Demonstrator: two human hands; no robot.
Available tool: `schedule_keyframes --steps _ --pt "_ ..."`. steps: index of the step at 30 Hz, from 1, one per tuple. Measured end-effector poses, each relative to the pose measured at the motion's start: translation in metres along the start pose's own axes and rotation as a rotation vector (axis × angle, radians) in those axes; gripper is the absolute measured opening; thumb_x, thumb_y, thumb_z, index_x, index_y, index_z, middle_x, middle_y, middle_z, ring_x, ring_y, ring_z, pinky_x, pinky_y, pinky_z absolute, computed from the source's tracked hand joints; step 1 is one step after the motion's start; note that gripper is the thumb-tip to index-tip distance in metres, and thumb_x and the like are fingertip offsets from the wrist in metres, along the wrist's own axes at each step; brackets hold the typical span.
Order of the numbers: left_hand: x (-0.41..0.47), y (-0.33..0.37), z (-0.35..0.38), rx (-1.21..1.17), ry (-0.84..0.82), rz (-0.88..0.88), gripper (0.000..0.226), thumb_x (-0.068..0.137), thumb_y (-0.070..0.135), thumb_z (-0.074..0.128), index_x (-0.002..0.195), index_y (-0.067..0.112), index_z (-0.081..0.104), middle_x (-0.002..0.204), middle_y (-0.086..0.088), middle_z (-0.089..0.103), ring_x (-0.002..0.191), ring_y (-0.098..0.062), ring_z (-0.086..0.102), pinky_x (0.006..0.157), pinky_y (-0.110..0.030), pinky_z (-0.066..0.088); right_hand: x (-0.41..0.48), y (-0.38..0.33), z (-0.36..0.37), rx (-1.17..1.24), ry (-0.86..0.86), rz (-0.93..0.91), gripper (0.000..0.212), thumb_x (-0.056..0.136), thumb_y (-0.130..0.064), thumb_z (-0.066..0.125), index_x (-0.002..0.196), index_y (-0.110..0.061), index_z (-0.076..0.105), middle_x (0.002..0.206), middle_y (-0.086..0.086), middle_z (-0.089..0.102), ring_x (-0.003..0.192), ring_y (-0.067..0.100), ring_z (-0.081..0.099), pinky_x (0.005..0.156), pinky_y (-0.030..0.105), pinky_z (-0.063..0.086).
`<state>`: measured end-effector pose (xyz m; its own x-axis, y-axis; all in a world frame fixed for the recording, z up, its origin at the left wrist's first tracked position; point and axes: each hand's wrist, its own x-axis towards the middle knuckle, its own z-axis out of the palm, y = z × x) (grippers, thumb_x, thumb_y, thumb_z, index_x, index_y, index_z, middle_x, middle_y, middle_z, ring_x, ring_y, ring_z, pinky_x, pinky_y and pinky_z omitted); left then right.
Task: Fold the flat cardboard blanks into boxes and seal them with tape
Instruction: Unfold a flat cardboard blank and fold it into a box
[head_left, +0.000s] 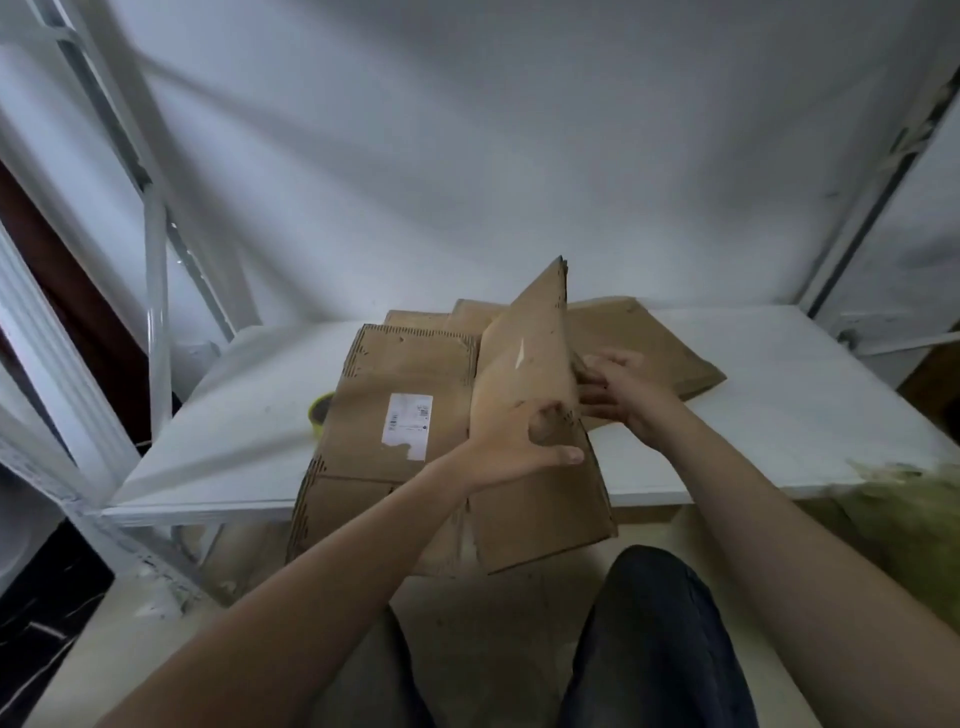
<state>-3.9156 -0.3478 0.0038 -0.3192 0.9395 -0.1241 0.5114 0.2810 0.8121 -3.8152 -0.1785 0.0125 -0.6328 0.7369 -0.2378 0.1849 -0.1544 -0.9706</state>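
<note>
A brown cardboard blank stands tilted up on edge over the middle of the white table. My left hand grips its near edge, thumb on the near side. My right hand is at its right side, fingers slipped behind the raised panel. Under it lies a flat blank with a white label, overhanging the table's front edge. More flat blanks lie stacked behind. A roll of tape with a yellow-green rim peeks out left of the labelled blank.
A white metal rack frame rises at the left, another white upright at the right. A white wall is behind the table. More cardboard lies under the table. My knees are below the table's front edge.
</note>
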Motion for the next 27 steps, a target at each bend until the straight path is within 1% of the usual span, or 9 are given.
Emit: schedule_keyframes --steps 2,6,9,12,14,17,19,22,27 --pt "-0.004 -0.002 0.004 0.010 -0.014 -0.019 0.085 0.085 0.048 0.077 0.154 0.022 0.036 0.158 0.001 0.036 0.143 -0.018 0.036 0.115 -0.034 0.035 -0.028 0.014 -0.006 -0.009 -0.062 0.056 0.033 0.103 -0.035 0.055 0.122 -0.011 0.066 0.106 0.012 0.075 0.083 0.028 0.070 0.070 0.038 0.059" --pt "-0.021 -0.011 0.010 0.081 -0.093 -0.004 0.095 0.077 0.047 0.084 0.155 0.023 0.034 0.152 0.002 0.039 0.140 -0.018 0.040 0.107 -0.025 0.034 -0.071 0.041 -0.011 -0.070 -0.146 0.101 0.037 0.104 -0.046 0.047 0.114 -0.021 0.072 0.103 0.002 0.077 0.087 0.029 0.071 0.083 0.044 0.058" --pt "-0.033 -0.015 0.014 0.181 -0.151 0.030 0.120 0.065 0.051 0.091 0.159 0.023 0.022 0.157 0.005 0.030 0.144 -0.017 0.033 0.119 -0.035 0.031 -0.078 0.042 -0.006 -0.004 -0.088 0.082 0.032 0.102 -0.046 0.051 0.118 -0.024 0.069 0.100 0.003 0.077 0.089 0.030 0.071 0.082 0.044 0.058" --pt "-0.043 -0.015 0.017 0.327 -0.191 0.075 0.145 0.061 0.054 0.092 0.161 0.024 -0.008 0.167 0.008 -0.001 0.154 -0.022 0.007 0.126 -0.043 0.017 -0.077 0.032 0.002 0.103 -0.084 0.047 0.029 0.101 -0.046 0.054 0.120 -0.030 0.068 0.110 0.010 0.074 0.092 0.031 0.067 0.076 0.044 0.055" --pt "-0.048 -0.014 0.015 0.392 -0.168 0.084 0.150 0.063 0.053 0.091 0.158 0.023 -0.021 0.167 0.007 -0.014 0.155 -0.023 -0.005 0.126 -0.046 0.011 -0.080 0.026 0.009 0.161 -0.123 0.021 0.026 0.101 -0.044 0.055 0.119 -0.031 0.069 0.117 0.012 0.073 0.092 0.031 0.062 0.074 0.044 0.052" --pt "-0.053 -0.012 0.012 0.457 -0.102 0.066 0.151 0.064 0.056 0.089 0.156 0.022 -0.026 0.167 0.007 -0.016 0.155 -0.025 -0.003 0.125 -0.048 0.016 -0.086 0.017 0.019 0.208 -0.179 -0.031 0.021 0.102 -0.039 0.055 0.113 -0.031 0.071 0.120 0.012 0.072 0.085 0.026 0.057 0.074 0.042 0.048" --pt "-0.055 -0.009 0.010 0.473 -0.073 0.055 0.154 0.061 0.060 0.089 0.155 0.022 -0.028 0.167 0.008 -0.015 0.155 -0.025 -0.002 0.125 -0.047 0.017 -0.089 0.011 0.023 0.219 -0.192 -0.065 0.020 0.103 -0.036 0.053 0.112 -0.030 0.070 0.112 0.005 0.076 0.083 0.024 0.058 0.073 0.042 0.047" --pt "-0.055 0.003 -0.003 0.438 -0.072 0.054 0.149 0.063 0.051 0.092 0.159 0.023 -0.019 0.168 0.007 -0.002 0.153 -0.020 0.011 0.124 -0.039 0.019 -0.092 0.005 0.023 0.206 -0.249 -0.131 0.021 0.104 -0.032 0.053 0.118 -0.027 0.068 0.100 -0.001 0.077 0.095 0.027 0.061 0.081 0.045 0.041" --pt "-0.044 0.042 -0.040 0.353 -0.101 0.054 0.112 0.070 0.024 0.093 0.159 0.026 0.026 0.152 0.012 0.042 0.135 -0.009 0.045 0.111 -0.027 0.039 -0.084 0.013 0.006 0.222 -0.286 -0.198 0.044 0.096 -0.037 0.067 0.138 -0.028 0.058 0.122 0.006 0.071 0.107 0.020 0.067 0.079 0.038 0.052"
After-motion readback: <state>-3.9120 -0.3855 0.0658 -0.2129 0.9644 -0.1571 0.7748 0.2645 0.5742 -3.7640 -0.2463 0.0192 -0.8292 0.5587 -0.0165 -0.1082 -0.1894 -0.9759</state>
